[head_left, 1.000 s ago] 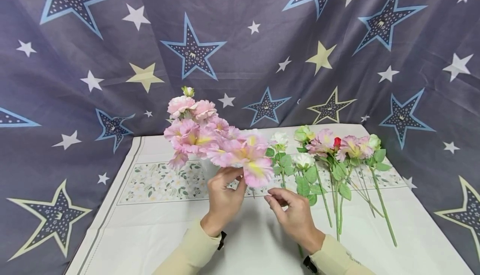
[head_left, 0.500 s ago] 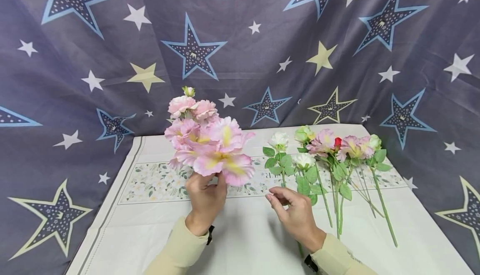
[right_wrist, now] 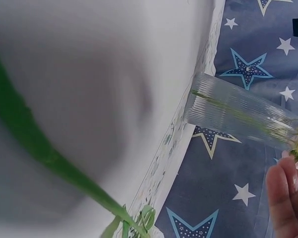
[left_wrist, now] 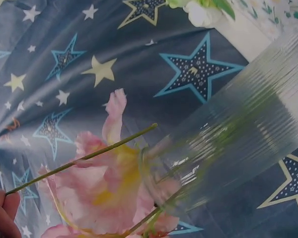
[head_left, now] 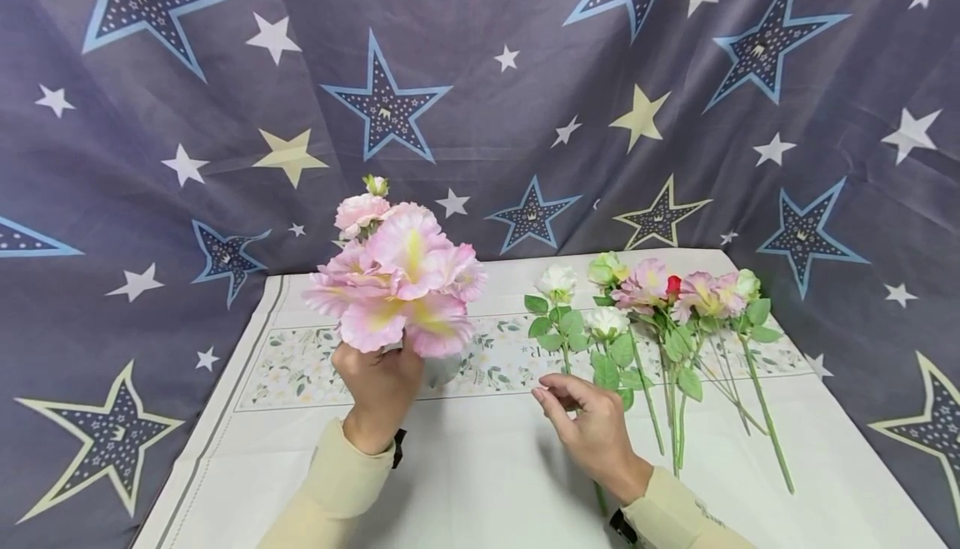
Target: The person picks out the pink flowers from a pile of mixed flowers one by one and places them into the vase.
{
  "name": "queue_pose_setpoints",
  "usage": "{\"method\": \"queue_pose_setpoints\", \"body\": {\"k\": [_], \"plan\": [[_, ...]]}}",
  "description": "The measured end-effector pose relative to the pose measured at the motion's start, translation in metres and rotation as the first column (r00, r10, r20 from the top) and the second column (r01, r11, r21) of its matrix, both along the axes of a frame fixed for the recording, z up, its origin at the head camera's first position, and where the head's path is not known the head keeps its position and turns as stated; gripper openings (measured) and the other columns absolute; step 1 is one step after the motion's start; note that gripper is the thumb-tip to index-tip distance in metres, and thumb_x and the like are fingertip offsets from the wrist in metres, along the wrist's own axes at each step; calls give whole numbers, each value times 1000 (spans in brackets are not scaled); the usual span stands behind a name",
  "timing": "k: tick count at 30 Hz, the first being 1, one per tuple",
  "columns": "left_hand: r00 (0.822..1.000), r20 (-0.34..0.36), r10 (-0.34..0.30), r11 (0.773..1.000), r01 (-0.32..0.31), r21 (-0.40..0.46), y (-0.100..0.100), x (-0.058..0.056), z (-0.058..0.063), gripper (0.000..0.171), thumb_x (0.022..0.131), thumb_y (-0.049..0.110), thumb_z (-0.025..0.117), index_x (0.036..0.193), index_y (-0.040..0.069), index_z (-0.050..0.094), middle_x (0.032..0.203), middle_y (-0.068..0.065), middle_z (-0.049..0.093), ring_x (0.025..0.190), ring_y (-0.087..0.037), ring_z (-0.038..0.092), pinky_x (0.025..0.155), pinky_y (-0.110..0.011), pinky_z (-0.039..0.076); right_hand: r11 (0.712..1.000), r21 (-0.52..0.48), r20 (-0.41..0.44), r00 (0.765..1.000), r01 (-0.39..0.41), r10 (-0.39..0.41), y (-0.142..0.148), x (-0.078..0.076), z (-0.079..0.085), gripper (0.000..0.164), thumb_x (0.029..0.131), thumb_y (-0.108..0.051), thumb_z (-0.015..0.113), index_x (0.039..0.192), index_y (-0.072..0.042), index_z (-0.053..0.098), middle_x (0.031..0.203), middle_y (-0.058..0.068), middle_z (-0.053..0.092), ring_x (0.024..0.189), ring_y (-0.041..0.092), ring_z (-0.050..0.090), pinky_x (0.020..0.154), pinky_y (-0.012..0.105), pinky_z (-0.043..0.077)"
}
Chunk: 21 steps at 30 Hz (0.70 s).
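My left hand (head_left: 380,391) pinches the stem of a pink-and-yellow flower (head_left: 405,316) with ruffled, iris-like petals. In the left wrist view the thin stem (left_wrist: 84,158) runs out from the fingers (left_wrist: 5,215); its bare end shows near the mouth of the ribbed clear glass vase (left_wrist: 238,124). Other stems stand inside that vase. Their pink blooms (head_left: 362,214) rise behind the held flower, partly covered by it. My right hand (head_left: 588,432) hovers above the table, fingers loosely bent and holding nothing. Beneath it lies a white rose (head_left: 557,282).
Further right lie another white rose (head_left: 607,321), green-white roses (head_left: 607,267), pink-and-yellow flowers (head_left: 708,292) and a red bud (head_left: 673,285), their stems toward me. A white tablecloth (head_left: 480,482) with a floral band covers the table. A star-printed curtain (head_left: 480,99) hangs behind.
My left hand has carried the flower leftward, from the vase's right side to in front of the other blooms, and the flower has turned. The right hand has stayed in place.
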State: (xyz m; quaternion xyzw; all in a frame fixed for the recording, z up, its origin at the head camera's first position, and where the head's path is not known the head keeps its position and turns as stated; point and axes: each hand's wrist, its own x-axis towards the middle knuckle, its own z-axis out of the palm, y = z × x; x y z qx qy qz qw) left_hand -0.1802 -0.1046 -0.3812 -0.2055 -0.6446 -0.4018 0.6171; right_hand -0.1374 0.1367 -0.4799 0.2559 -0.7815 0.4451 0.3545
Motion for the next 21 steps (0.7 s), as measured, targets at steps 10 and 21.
{"method": "queue_pose_setpoints", "body": {"k": [10, 21], "plan": [[999, -38, -35, 990, 40, 134, -4, -4, 15, 42, 90, 22, 70, 57, 5, 51, 50, -5, 45, 52, -13, 38, 51, -24, 33, 1000, -2, 19, 1000, -6, 6, 2, 0, -3, 19, 82, 5, 80, 97, -5, 75, 77, -1, 74, 62, 7, 68, 61, 16, 56], [1000, -20, -13, 991, 16, 132, -9, -6, 17, 32, 87, 19, 71, 63, 2, 58, 55, -9, 51, 61, -12, 41, 57, -24, 35, 1000, 1, 17, 1000, 10, -10, 2, 1, -3, 19, 83, 5, 81, 97, -6, 75, 77, -3, 73, 63, 6, 68, 61, 16, 56]]}}
